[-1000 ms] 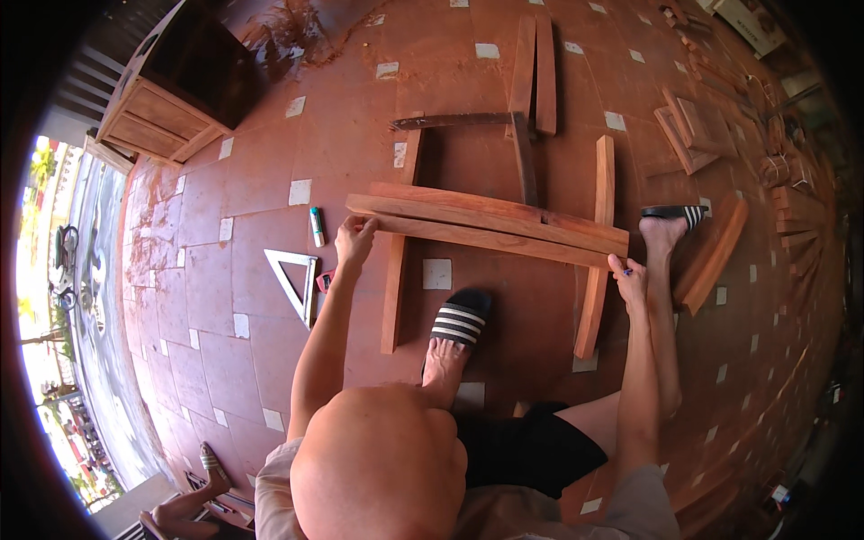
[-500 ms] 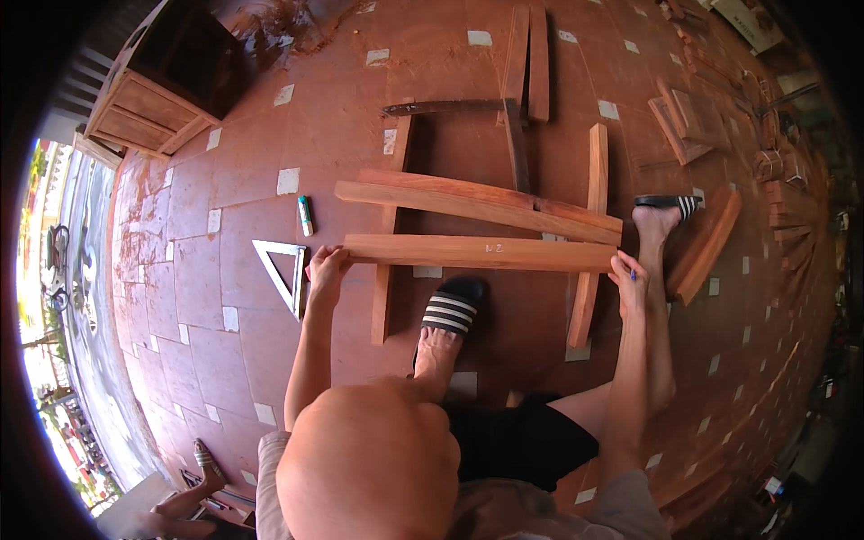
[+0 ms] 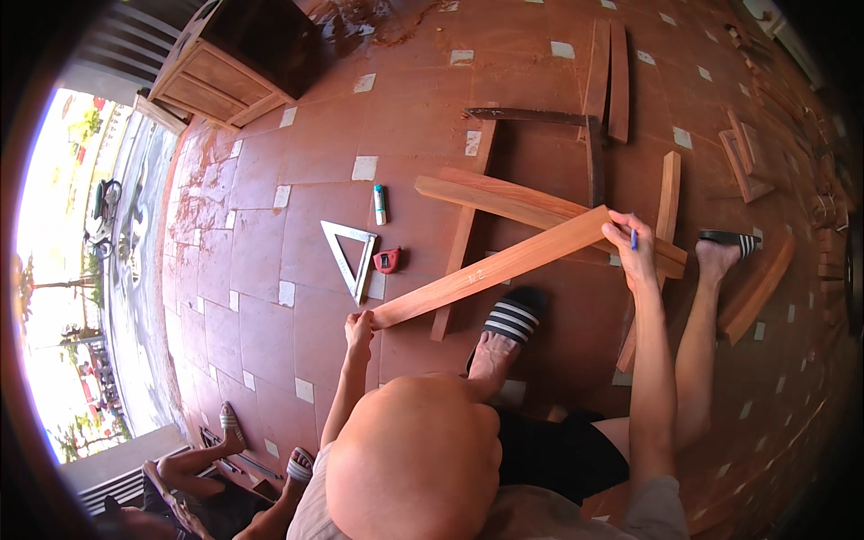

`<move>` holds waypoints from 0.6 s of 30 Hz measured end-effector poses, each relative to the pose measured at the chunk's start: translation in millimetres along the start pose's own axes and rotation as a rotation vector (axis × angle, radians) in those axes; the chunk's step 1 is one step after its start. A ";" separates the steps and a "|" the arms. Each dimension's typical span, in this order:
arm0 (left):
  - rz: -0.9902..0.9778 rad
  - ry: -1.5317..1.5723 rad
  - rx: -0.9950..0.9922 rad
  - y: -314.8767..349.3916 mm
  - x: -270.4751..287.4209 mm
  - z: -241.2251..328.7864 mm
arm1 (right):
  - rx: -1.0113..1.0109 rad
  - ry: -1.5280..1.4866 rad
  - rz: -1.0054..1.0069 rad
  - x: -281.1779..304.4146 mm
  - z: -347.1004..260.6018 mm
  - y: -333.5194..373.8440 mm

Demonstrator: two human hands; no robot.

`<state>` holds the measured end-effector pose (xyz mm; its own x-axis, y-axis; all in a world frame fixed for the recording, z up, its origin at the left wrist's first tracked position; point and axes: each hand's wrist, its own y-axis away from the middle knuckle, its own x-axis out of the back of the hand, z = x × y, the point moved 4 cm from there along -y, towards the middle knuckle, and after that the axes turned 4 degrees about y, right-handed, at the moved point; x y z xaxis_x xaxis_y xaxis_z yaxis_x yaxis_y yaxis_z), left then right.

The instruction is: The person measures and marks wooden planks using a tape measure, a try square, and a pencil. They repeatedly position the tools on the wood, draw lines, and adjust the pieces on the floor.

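A reddish-brown wooden board [image 3: 504,261] with a chalk-like mark slants across in front of me, its right end farther away than its left. My left hand [image 3: 359,333] is closed on the near left end. My right hand [image 3: 634,250] grips the far right end, and a blue pen [image 3: 634,239] shows between its fingers. Under and behind the board lies another wooden beam [image 3: 513,202], resting across two wooden bars, the left bar [image 3: 463,229] and the right bar [image 3: 669,193]. Beyond them is a dark L-shaped square [image 3: 540,116].
A triangular metal set square [image 3: 346,256], a red tape measure [image 3: 387,261] and a marker [image 3: 380,205] lie on the tiled floor to the left. A wooden cabinet [image 3: 216,85] stands far left. Another person's legs [image 3: 211,463] are at lower left. More timber [image 3: 759,292] lies right.
The board has swung from nearly level to slanted, its left end coming toward me and its right end going away. Both hands still hold its ends. The view has shifted left, uncovering the tape measure.
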<state>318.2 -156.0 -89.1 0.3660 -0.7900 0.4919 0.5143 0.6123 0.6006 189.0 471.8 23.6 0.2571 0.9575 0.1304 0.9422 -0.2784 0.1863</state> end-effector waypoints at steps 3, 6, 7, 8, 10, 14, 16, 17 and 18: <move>0.038 -0.094 0.035 -10.9 20.2 -6.1 | 0.018 0.012 -0.062 -38.9 -2.1 -21.7; 0.137 -0.420 -0.091 -27.2 32.0 7.9 | 0.062 0.010 -0.140 -76.9 -3.4 -41.9; 0.216 -0.572 -0.233 -31.7 31.2 19.5 | 0.025 0.003 -0.155 -88.6 -2.3 -47.4; 0.283 -0.731 -0.336 -35.3 27.7 30.5 | 0.003 0.017 -0.168 -100.2 -1.7 -51.8; 0.231 -0.648 -0.588 -45.0 9.8 57.0 | 0.064 0.009 -0.220 -123.0 -4.2 -57.7; 0.056 -0.649 -0.742 -65.7 -37.6 100.6 | 0.124 0.125 -0.247 -151.7 -1.8 -63.3; 0.008 -0.651 -0.816 -69.1 -53.1 113.6 | 0.199 0.225 -0.245 -155.3 -1.6 -65.7; 0.028 -0.711 -0.842 -70.0 -58.5 117.3 | 0.171 0.297 -0.232 -153.6 1.2 -66.6; 0.015 -0.703 -0.840 -72.1 -62.6 120.2 | 0.164 0.272 -0.186 -150.7 2.6 -66.0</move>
<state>165.0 -146.7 -87.4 -0.0099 -0.4237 0.9058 0.9760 0.1931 0.1010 88.7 346.0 -10.9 0.0322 0.9297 0.3669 0.9951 -0.0641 0.0752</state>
